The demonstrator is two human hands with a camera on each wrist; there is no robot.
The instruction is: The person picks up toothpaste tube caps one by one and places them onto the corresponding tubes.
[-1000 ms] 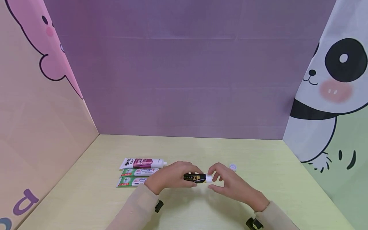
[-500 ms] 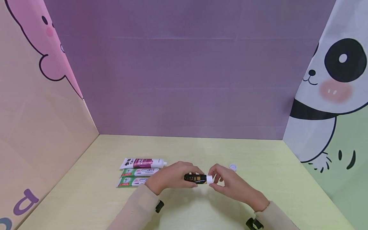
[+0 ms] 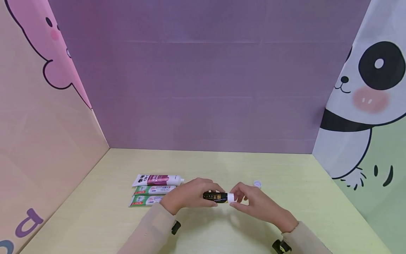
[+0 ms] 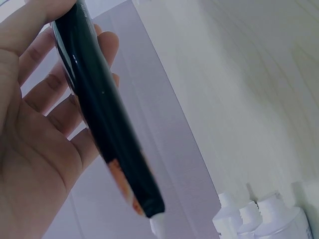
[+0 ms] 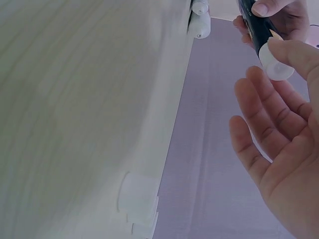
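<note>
In the head view my left hand (image 3: 191, 194) holds a black toothpaste tube (image 3: 215, 197) with gold lettering, level above the table. Its white cap (image 3: 231, 198) points right. My right hand (image 3: 258, 203) pinches that cap between thumb and forefinger; in the right wrist view the thumb (image 5: 289, 52) lies on the cap and the other fingers spread below it. The left wrist view shows the dark tube (image 4: 107, 109) running down past my left palm, its narrow white tail end lowest.
A purple-and-white toothpaste tube (image 3: 158, 180) and two green-and-white tubes (image 3: 153, 190) lie side by side at the left. Behind my right hand sits a white cap (image 3: 257, 184); the right wrist view shows overlapping white caps (image 5: 139, 196) on the table. Walls enclose the back and sides.
The right thumb and forefinger have closed in on the white cap. The tube has shifted very slightly right. The tubes on the table have not moved.
</note>
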